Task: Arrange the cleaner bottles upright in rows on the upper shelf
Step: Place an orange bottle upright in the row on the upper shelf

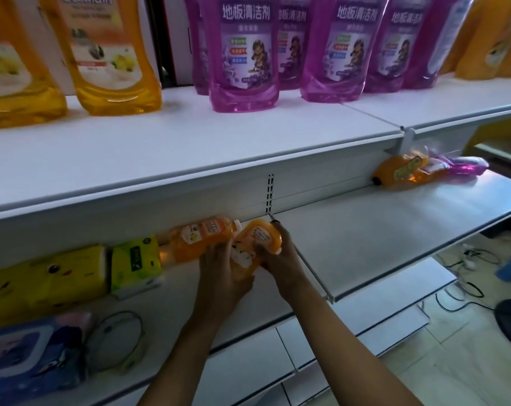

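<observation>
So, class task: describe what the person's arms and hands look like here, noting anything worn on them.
Both forearms are bare to the frame's bottom edge: no sleeves, gloves, watch or bands show. The left hand and right hand look bare too; rings can't be ruled out in the dim light.

The upper shelf lies bare along its front; purple bottles and orange bottles crowd its back.

head view, close, facing down at shelves
</observation>
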`<state>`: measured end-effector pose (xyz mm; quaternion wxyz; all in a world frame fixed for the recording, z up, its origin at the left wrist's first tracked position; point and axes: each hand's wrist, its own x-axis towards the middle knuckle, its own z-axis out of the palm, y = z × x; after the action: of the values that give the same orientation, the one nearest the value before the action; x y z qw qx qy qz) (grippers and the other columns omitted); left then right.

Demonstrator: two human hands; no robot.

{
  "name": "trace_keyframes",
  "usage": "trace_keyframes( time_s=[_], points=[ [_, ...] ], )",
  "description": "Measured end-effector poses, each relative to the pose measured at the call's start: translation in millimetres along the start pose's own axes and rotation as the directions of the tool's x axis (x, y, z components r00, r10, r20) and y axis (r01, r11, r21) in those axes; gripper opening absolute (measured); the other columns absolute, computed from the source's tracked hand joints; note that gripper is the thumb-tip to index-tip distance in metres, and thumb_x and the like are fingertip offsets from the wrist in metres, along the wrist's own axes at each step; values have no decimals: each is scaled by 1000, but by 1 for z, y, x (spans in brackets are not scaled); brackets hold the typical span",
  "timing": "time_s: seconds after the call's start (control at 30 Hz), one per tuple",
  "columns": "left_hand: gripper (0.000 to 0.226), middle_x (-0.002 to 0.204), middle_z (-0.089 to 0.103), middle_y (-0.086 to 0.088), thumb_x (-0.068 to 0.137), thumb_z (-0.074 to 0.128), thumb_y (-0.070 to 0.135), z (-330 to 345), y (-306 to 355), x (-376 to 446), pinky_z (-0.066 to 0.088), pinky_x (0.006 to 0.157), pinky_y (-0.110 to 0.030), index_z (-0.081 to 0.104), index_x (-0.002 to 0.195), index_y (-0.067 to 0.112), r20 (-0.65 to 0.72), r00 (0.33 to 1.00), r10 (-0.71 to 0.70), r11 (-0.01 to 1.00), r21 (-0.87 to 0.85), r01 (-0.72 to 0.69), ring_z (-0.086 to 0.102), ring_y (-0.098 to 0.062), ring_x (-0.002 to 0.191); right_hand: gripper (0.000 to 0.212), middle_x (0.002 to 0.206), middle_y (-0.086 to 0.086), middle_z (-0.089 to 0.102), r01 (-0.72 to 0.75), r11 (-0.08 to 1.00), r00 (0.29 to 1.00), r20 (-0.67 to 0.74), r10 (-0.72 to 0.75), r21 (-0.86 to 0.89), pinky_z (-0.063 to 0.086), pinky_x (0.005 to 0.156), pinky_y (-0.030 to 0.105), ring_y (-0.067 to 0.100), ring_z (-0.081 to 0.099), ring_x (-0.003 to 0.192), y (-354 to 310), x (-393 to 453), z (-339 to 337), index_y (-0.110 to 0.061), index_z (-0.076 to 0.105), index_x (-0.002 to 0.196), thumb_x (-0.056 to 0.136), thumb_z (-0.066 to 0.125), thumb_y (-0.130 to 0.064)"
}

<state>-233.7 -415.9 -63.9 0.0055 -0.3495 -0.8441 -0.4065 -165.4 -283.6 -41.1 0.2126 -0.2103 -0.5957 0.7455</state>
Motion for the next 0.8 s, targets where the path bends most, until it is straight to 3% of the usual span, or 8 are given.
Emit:
trace_keyframes(
  time_s=[0.1,0.17,0.27,0.4,0.53,0.67,0.8],
  points=[
    [98,149,25,0,73,82,32,-16,29,-21,38,110,-38,22,151,26,4,999,47,996,79,-47,22,-19,138,79,127,13,57,-9,992,999,-30,13,125,60,81,40,32,64,112,-9,-23,2,-27,40,142,75,79,-17],
    [100,149,21,4,72,81,36,-29,45,-38,36,110,-33,18,151,31,9,998,58,998,38,-58,19,-15,139,78,125,6,59,63,993,997,-53,-58,95,60,78,36,26,65,110,-16,-41,2,-33,45,139,71,80,-22],
    [100,149,22,10,68,80,46,-50,63,-63,38,109,-32,20,148,39,39,996,81,995,-64,-79,27,-11,138,73,124,-5,61,192,981,975,-106,-195,-40,61,77,30,15,66,106,-41,-77,0,-40,47,136,77,82,-14],
    [90,137,36,27,68,83,44,-73,95,-91,45,94,-12,29,139,53,101,975,198,943,-293,-161,44,7,123,75,121,-5,61,303,950,949,-70,-308,-75,59,74,26,9,69,100,-82,-132,-15,-39,49,134,75,82,-8],
    [97,126,57,26,66,88,37,-74,133,-100,58,87,-31,31,143,49,268,925,271,839,-537,-90,63,-5,111,77,124,-3,59,379,902,912,-82,-402,-207,61,71,30,15,70,100,-118,-187,-44,-45,52,132,68,86,-18],
    [110,128,60,23,67,89,33,-48,177,-103,57,88,-33,18,150,46,345,850,398,779,-616,-115,65,-7,111,78,127,-20,48,431,791,866,-47,-498,-434,59,69,23,4,63,103,-150,-227,-81,-50,48,133,74,86,-17],
    [108,129,58,25,70,87,27,-21,222,-102,55,87,-24,17,150,43,309,825,473,715,-682,-154,63,-4,112,78,130,-24,44,470,724,827,-34,-561,-505,59,72,22,4,61,109,-180,-244,-119,-51,49,132,75,85,-12]
  ],
)
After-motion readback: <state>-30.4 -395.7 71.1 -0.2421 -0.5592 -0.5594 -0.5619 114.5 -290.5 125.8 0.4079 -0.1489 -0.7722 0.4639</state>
